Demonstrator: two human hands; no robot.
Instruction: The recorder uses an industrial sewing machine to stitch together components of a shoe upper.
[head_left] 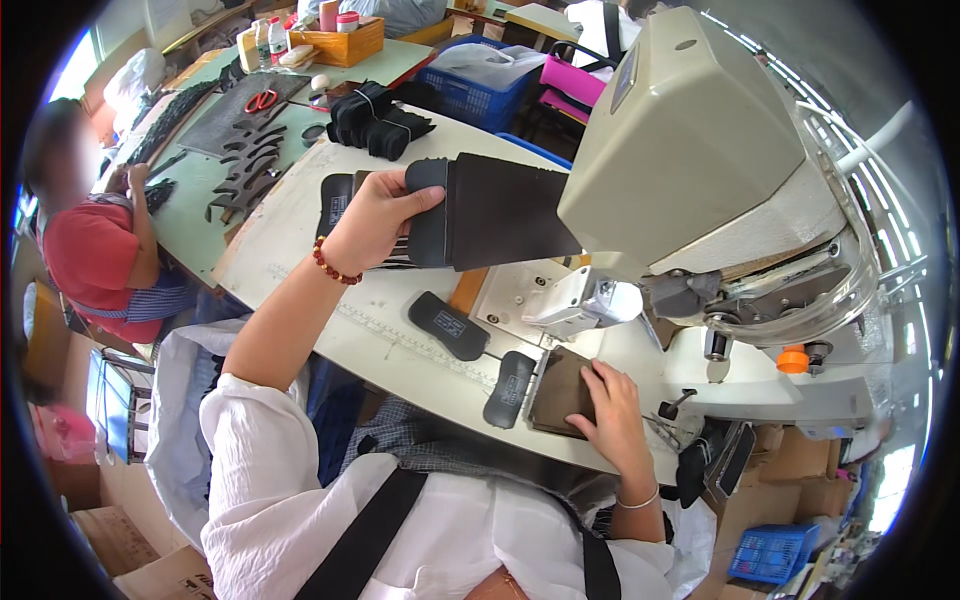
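Note:
My left hand (372,218) is closed on a black rounded-end piece (430,238) of leather-like material, thumb on top. This piece lies against a wide black panel (510,210) beside the sewing machine (690,140). Another dark piece with a pale printed mark (334,203) shows behind my wrist. My right hand (612,415) rests with fingers spread on a dark brown flat piece (560,393), close to the table's near edge. Left of it lie two black rounded pieces, one small (510,390) and one longer (448,326), both with printed marks.
A bundle of tied black pieces (377,122) sits at the table's far side. On the green table (190,215) lie cut dark shapes (245,165) and red scissors (261,101). A co-worker in red (100,250) is at the left. A blue crate (470,90) stands behind.

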